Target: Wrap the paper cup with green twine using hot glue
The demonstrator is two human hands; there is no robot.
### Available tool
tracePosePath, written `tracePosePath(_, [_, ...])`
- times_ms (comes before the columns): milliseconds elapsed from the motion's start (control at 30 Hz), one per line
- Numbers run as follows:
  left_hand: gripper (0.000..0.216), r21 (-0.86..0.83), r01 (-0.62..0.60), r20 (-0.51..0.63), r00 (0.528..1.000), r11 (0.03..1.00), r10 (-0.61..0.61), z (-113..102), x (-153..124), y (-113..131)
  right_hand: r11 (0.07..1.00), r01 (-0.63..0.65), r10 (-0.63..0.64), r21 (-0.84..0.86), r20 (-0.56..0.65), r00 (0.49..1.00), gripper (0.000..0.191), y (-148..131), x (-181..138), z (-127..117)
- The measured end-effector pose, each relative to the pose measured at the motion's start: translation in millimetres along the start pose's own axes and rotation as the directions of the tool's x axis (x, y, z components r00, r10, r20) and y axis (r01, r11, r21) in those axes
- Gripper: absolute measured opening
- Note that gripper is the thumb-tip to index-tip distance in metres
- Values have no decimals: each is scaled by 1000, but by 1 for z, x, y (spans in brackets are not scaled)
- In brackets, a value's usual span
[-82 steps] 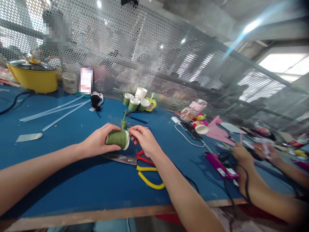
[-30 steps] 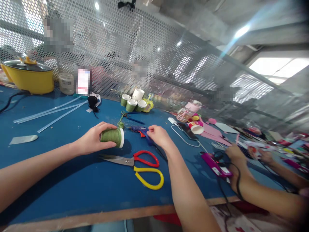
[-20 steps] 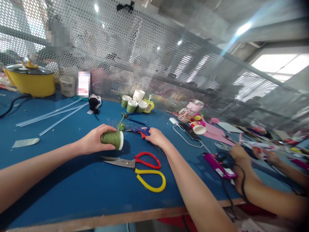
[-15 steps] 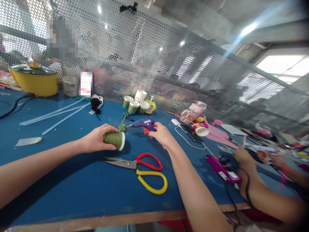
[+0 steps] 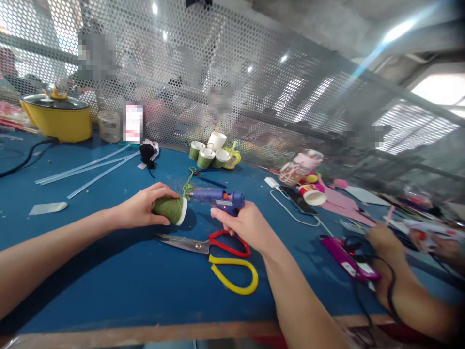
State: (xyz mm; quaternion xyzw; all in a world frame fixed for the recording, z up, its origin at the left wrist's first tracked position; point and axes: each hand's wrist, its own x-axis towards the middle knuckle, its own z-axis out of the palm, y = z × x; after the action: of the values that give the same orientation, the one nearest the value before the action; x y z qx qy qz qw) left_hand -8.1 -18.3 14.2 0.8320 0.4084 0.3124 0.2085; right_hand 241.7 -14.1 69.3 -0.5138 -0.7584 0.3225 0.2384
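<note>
- Green cup (image 5: 166, 209): sideways, clamped between thumb and fingers of the left hand (image 5: 143, 207).
- Blue glue gun (image 5: 218, 196): clamped in the right hand (image 5: 250, 225), nozzle near the cup.

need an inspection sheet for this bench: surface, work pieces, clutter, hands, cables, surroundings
Surface: blue tabletop with a brown front edge; small pale specks scattered about.
Job's things: green yarn-wrapped cylinder with a white rim, tipped sideways; blue plastic glue gun, nozzle close to the rim, contact unclear.
Clutter: metal scissors with red and yellow handles; blue-handled pliers; three long translucent sticks.
Hands: left hand grips the cylinder; right hand holds the glue gun.
Cables: black cord near a yellow pot with a glass lid; more cords around a magenta power strip.
Surroundings: grey perforated metal screen behind; co-worker's hand at right.
</note>
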Motion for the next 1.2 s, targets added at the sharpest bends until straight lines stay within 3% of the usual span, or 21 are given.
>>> tracePosePath(300, [44, 25, 24, -17, 1000, 999, -24, 2, -1, -2, 990, 76, -84, -121, -63, 994, 25, -3, -5, 5])
tracePosePath(467, [44, 29, 17, -12, 1000, 999, -16, 1, -1, -1, 980, 64, -79, -188, -72, 994, 26, -6, -7, 4])
tracePosePath(700, [45, 17, 28, -22, 999, 999, -27, 1, 0, -1, 988, 21, -26, -154, -30, 999, 24, -11, -13, 3])
tracePosePath(867, [46, 14, 37, -21, 999, 999, -37, 1, 0, -1, 980, 18, -33, -199, -71, 997, 23, -12, -12, 3])
tracePosePath(1067, [46, 20, 53, -21, 998, 998, -52, 1, 0, -1, 968, 31, -32, -249, -1, 999, 25, -14, -15, 1])
tracePosePath(1200, [46, 18, 31, -18, 999, 999, -31, 1, 0, -2, 963, 29, -39, -268, -35, 999, 25, -15, -15, 2])
